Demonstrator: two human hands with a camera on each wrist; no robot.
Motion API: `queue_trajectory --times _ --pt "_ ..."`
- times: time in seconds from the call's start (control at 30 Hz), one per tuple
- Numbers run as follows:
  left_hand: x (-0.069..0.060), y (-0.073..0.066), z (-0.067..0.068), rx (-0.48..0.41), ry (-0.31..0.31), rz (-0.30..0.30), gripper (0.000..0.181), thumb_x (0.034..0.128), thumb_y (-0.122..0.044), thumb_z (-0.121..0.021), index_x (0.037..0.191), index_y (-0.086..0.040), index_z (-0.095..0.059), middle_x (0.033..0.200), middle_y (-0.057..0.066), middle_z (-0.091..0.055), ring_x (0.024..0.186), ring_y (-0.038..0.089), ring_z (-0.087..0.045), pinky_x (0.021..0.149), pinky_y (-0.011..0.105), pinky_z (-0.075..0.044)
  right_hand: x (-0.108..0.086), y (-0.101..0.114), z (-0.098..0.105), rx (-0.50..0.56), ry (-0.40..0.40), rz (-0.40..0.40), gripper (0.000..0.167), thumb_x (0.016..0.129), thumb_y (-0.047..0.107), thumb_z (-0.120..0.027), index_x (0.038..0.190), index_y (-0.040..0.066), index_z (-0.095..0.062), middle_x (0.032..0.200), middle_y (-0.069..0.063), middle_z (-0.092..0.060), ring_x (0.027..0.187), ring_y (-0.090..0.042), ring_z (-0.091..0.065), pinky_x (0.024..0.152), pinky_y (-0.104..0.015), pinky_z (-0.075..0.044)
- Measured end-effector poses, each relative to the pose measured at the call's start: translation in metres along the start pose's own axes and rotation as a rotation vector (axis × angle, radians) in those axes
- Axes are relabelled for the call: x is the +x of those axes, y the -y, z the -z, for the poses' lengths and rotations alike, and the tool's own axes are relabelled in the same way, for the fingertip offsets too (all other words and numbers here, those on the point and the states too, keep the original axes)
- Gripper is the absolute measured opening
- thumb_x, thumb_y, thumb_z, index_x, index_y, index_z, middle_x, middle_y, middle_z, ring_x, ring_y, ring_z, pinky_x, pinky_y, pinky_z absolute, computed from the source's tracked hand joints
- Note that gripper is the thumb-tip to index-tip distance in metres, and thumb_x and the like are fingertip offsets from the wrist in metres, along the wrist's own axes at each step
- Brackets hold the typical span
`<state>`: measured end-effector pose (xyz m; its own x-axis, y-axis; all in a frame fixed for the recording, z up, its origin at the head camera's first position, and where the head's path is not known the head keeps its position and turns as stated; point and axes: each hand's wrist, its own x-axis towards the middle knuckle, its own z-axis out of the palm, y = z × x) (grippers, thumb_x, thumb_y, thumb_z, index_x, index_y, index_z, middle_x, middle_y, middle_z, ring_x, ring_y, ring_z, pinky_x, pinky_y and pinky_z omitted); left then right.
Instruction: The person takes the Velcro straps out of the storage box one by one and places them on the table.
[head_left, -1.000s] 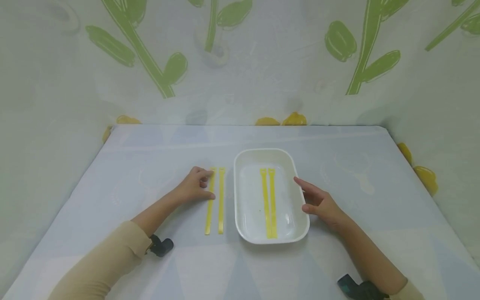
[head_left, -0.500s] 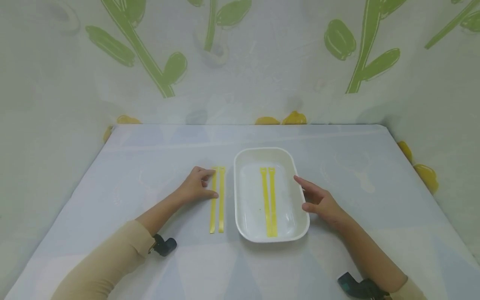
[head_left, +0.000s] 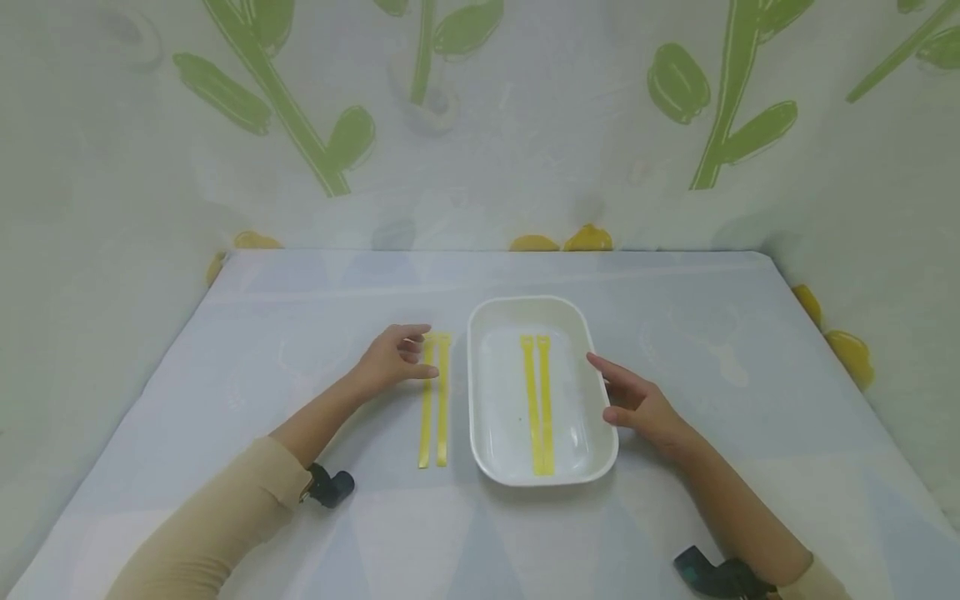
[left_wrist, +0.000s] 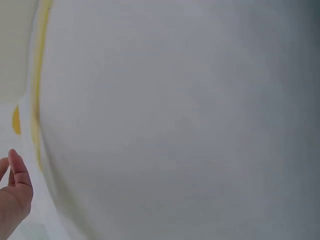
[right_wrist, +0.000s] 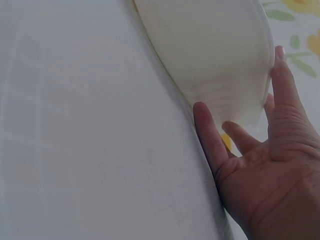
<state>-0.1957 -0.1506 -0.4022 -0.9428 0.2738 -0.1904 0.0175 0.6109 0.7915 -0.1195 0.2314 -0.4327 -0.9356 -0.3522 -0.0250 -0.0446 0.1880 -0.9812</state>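
Observation:
Two yellow strips lie side by side on the table, the left one and the right one. My left hand is over their upper part, thumb and fingers apart, holding neither. In the left wrist view that hand shows at the lower left edge. To the right stands a white tray with two more yellow strips flat inside. My right hand touches the tray's right rim with extended fingers; the right wrist view shows this hand against the tray's side.
The pale patterned table reaches back to a wall covering with green leaf shapes and yellow shapes along its foot. Dark wrist cameras are strapped at the left wrist and right wrist.
The left strip on the table has shifted right, closer to its neighbour. My left hand moved slightly right with it, then spread its fingers and rose off it. My right hand stays at the tray.

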Motion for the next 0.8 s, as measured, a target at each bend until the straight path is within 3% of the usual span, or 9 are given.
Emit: queue_trajectory --times 0.1,0.23,0.47,0.8 --pt "0.001 -0.007 0.004 -0.107 0.019 -0.045 0.074 0.0762 -0.014 -0.079 0.140 -0.004 -0.043 0.131 0.021 -0.047 0.117 0.036 -0.051 0.098 0.043 -0.046 0.000 0.000 0.000 -0.001 0.001 -0.002 0.070 0.085 0.015 -0.069 0.146 0.018 -0.037 0.152 -0.017 -0.029 0.112 -0.001 -0.052 0.087 -0.021 -0.050" --pt "0.005 -0.018 0.007 -0.179 0.038 -0.075 0.073 0.0771 -0.012 -0.078 0.141 -0.003 -0.042 0.132 0.022 -0.047 0.120 0.035 -0.050 0.098 0.043 -0.045 0.000 -0.001 0.000 0.001 0.001 0.002 0.070 0.085 0.015 -0.069 0.146 0.017 -0.036 0.152 -0.017 -0.029 0.112 -0.002 -0.053 0.087 -0.022 -0.050" --pt "0.016 -0.042 0.009 -0.209 0.019 -0.104 0.070 0.0770 -0.013 -0.078 0.139 -0.006 -0.046 0.131 0.022 -0.049 0.118 0.032 -0.052 0.098 0.044 -0.046 -0.001 -0.001 -0.002 -0.032 -0.013 -0.043 0.072 0.084 0.021 -0.071 0.147 0.022 -0.036 0.154 -0.010 -0.029 0.117 -0.008 -0.051 0.088 -0.024 -0.050" --pt "0.029 -0.090 0.016 -0.164 0.024 -0.126 0.069 0.0783 -0.024 -0.078 0.139 -0.016 -0.047 0.127 0.009 -0.054 0.118 0.024 -0.054 0.097 0.041 -0.046 0.000 -0.001 0.001 0.032 0.022 0.028 0.068 0.086 0.013 -0.068 0.146 0.018 -0.037 0.152 -0.018 -0.028 0.117 -0.001 -0.049 0.090 -0.019 -0.047"
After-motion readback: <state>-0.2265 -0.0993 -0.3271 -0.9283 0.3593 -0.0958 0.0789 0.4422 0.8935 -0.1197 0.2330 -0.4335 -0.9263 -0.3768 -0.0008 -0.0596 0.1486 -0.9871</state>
